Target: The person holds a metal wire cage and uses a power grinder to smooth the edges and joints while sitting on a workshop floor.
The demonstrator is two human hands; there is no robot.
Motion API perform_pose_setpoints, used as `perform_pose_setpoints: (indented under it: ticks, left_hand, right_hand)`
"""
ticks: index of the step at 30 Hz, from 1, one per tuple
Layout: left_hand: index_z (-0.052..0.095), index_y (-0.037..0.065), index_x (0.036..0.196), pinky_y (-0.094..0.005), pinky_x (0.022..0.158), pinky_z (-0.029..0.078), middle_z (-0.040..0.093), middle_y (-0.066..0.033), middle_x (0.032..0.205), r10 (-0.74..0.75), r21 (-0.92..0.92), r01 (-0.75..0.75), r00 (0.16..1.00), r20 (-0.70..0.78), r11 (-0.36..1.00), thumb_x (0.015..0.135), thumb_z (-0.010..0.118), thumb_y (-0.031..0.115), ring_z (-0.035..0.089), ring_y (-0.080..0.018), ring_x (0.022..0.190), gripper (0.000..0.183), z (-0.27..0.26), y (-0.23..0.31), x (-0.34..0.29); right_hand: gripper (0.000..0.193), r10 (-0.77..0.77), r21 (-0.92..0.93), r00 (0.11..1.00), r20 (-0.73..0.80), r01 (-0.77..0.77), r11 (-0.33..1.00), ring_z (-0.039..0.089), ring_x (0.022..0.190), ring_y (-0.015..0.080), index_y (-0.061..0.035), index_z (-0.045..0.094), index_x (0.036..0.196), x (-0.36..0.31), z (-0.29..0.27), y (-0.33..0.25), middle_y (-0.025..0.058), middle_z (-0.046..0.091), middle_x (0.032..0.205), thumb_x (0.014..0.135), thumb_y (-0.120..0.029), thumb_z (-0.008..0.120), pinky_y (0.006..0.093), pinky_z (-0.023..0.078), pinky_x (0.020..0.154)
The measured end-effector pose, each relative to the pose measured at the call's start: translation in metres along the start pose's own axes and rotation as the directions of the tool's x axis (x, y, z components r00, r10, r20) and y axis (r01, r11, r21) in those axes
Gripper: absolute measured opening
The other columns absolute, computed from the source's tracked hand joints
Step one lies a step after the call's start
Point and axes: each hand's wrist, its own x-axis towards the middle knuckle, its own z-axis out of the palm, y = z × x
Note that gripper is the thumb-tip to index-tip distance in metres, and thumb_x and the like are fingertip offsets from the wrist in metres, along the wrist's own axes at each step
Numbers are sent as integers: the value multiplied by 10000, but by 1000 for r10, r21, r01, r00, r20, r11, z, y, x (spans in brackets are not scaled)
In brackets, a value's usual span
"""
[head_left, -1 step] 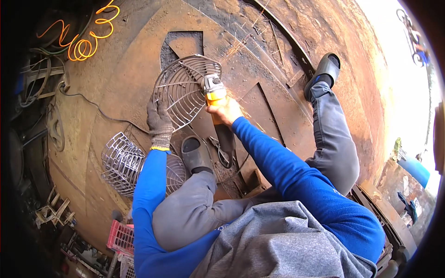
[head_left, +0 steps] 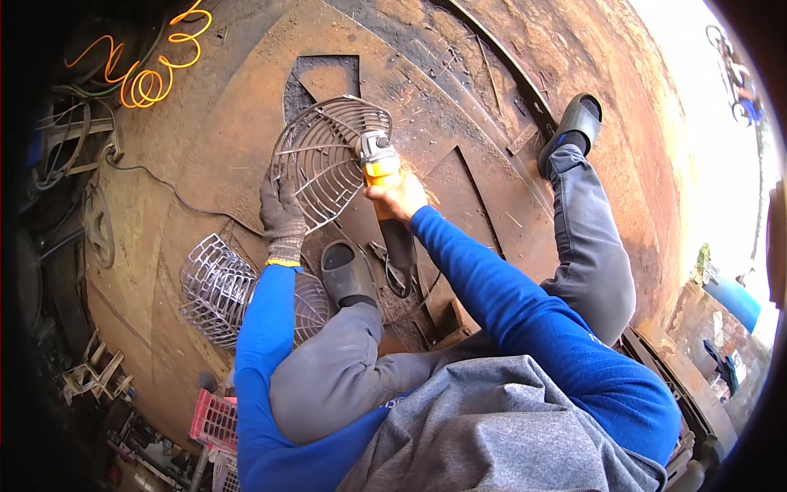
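My bare right hand (head_left: 397,197) is wrapped round the yellow body of an angle grinder (head_left: 379,170). Its metal head rests against the right side of a round wire grille (head_left: 330,156), and a few sparks fly off beside my wrist. The dark rear of the tool hangs down below my hand. My left hand (head_left: 281,210), in a grey knit glove with a yellow cuff, is closed on the grille's left rim. Behind the glove, part of that rim is hidden.
Several more wire grilles (head_left: 220,287) lie stacked left of my left foot. A dark power cord (head_left: 184,199) crosses the metal floor plate (head_left: 238,107). An orange coiled hose (head_left: 147,88) lies at the far left, a pink crate (head_left: 215,418) at the lower left. My sandalled feet flank the work.
The long spark streaks at the upper right have faded, leaving fewer sparks near my right wrist. The cycle in the bright far-right background has shifted slightly down. My hands hold their places.
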Motion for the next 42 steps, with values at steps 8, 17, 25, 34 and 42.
perform_pose_setpoints:
  ticks: [8,17,25,34,42]
  left_hand:
    - [543,9,1384,-382,995,502,672,-180,1300,-14,92,13,1000,6,996,1044,598,206,659,-291,1180,397,-2,3,2]
    - [532,30,1429,-396,1032,493,656,-189,1335,-4,11,4,1000,4,1000,1044,611,267,636,-302,1226,459,-2,6,3]
    - [533,29,1426,-402,1024,496,671,-190,1309,-5,45,5,1000,1,999,1042,604,236,649,-315,1203,442,-1,-4,1]
    - [539,39,1415,-404,1009,505,676,-191,1304,-34,54,33,999,26,998,1040,600,215,656,-326,1194,419,-3,6,2]
    - [522,34,1429,-399,1020,498,670,-186,1319,25,53,-26,1000,14,998,1032,611,206,654,-318,1194,442,-1,-3,2]
  right_hand:
    - [577,-54,-47,999,-6,54,997,724,923,299,-17,711,1082,-9,1,-4,169,754,986,694,-419,855,382,553,866]
    - [726,-2,-194,999,-54,-8,981,718,1023,399,47,628,1147,-19,-8,-34,266,724,1074,659,-450,837,432,565,920]
    - [679,-51,-202,998,-46,40,978,720,979,361,-8,663,1131,-3,-16,-31,207,741,1024,662,-466,839,424,561,904]
    - [695,-1,-276,999,-49,-12,961,719,989,378,9,662,1124,-7,-22,-44,229,734,1037,662,-481,835,423,566,897]
    - [692,-74,-194,997,-14,69,978,713,1017,409,36,627,1141,-20,-12,-40,273,719,1069,673,-441,809,440,562,914]
